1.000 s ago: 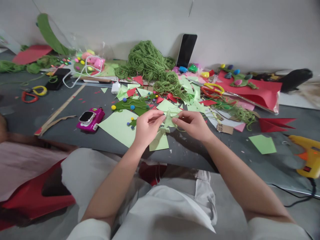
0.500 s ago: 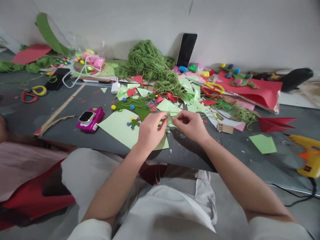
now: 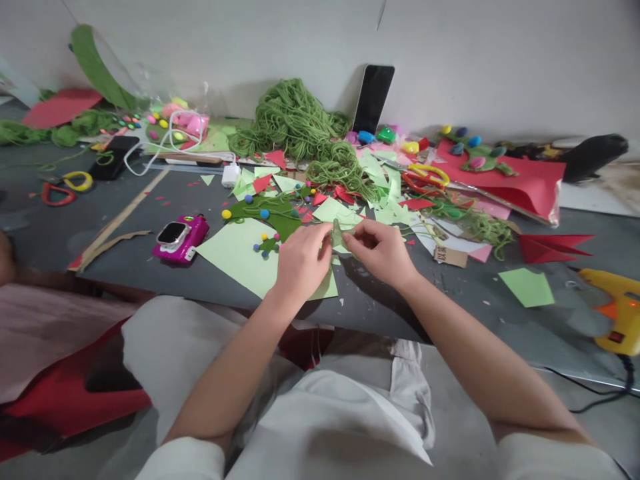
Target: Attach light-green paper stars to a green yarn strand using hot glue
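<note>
One small green piece (image 3: 337, 235), pinched between left hand (image 3: 303, 259) and right hand (image 3: 383, 248), both fingertips narrow. Tip points wallward, long axis roughly fore-aft; tilt unclear. Over grey tabletop (image 3: 470, 280), paper scraps (image 3: 393, 212) and yarn heap (image 3: 293, 120) beyond; pale wall (image 3: 250, 40) behind.

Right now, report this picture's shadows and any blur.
Head view: a soft shadow on the wall beside the upright phone; head view: a dark shadow on the table below the right hand; head view: the green piece between that hand and the left hand looks soft.
</note>
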### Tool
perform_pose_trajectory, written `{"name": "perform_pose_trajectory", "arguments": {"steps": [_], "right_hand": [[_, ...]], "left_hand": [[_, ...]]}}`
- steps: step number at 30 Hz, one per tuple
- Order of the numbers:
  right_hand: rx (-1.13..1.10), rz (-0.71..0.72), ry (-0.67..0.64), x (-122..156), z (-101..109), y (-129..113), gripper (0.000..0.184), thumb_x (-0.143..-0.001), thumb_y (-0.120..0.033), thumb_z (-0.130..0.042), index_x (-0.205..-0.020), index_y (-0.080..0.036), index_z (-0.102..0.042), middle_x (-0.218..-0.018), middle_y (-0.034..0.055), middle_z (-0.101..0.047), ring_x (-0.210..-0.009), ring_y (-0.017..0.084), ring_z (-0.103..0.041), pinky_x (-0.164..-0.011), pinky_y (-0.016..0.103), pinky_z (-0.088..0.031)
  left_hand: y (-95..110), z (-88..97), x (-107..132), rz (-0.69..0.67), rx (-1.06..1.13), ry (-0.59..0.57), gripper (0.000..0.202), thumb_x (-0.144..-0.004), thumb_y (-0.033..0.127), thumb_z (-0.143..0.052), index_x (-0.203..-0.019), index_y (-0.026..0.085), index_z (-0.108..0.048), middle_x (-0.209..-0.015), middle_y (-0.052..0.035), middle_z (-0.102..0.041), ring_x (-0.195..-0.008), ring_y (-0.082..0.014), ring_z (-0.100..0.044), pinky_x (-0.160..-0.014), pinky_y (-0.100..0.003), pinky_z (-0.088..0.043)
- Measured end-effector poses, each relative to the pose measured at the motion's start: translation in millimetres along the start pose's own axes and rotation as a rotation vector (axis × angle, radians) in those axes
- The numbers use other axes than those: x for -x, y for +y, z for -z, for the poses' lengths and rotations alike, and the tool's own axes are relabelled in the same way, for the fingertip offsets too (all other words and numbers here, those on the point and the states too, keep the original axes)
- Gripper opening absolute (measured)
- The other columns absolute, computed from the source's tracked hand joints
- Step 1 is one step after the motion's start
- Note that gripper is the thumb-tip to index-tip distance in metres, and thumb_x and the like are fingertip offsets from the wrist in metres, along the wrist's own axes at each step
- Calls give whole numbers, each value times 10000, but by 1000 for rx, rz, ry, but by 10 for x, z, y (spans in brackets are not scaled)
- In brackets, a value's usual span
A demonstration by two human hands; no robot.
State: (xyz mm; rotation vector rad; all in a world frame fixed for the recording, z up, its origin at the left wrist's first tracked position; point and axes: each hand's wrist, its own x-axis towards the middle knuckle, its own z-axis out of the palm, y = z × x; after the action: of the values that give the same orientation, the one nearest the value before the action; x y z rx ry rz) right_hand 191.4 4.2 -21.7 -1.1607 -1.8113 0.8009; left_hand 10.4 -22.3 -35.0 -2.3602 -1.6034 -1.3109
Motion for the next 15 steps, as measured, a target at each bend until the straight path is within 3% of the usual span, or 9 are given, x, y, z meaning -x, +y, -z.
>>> {"name": "perform_pose_trajectory", "arguments": {"steps": [4, 8, 12, 15], "right_hand": [[7, -1, -17, 4, -21, 0, 299, -891, -370, -665, -692, -199, -522, -614, -28, -460, -576, 111, -365, -555, 287, -304], [-12, -12, -16, 5, -4, 13, 328, -910, -440, -663, -723, -198, -544, -625, -20, -467, -576, 118, -372, -551, 293, -301], [-56, 22, -3, 12, 25, 7, 322, -931, -464, -651, -769, -194, -582, -649, -14, -484, -574, 116, -375, -550, 294, -302], [-100, 32, 1, 19, 29, -12, 316, -935, -465, -654, -786, -193, -592, -662, -12, -491, -577, 115, -380, -547, 290, -305]], "left_hand": [[34, -8, -18, 67, 113, -28, 223, -892, 87, -591, -1068, 202, -667, -942, -70, -767, -875, -218, -716, -788, -335, -540], [31, 29, -55, 282, 397, -10, 168, -880, 164, -668, -1039, 219, -668, -899, -34, -762, -825, -179, -718, -749, -299, -540], [-2, 56, -80, 459, 607, 33, 109, -882, 295, -717, -960, 219, -706, -963, -54, -742, -892, -188, -700, -754, -297, -540], [-39, 46, -91, 649, 825, 27, 264, -908, 464, -688, -971, 207, -695, -1003, -73, -720, -924, -192, -698, -737, -282, -562]]}}
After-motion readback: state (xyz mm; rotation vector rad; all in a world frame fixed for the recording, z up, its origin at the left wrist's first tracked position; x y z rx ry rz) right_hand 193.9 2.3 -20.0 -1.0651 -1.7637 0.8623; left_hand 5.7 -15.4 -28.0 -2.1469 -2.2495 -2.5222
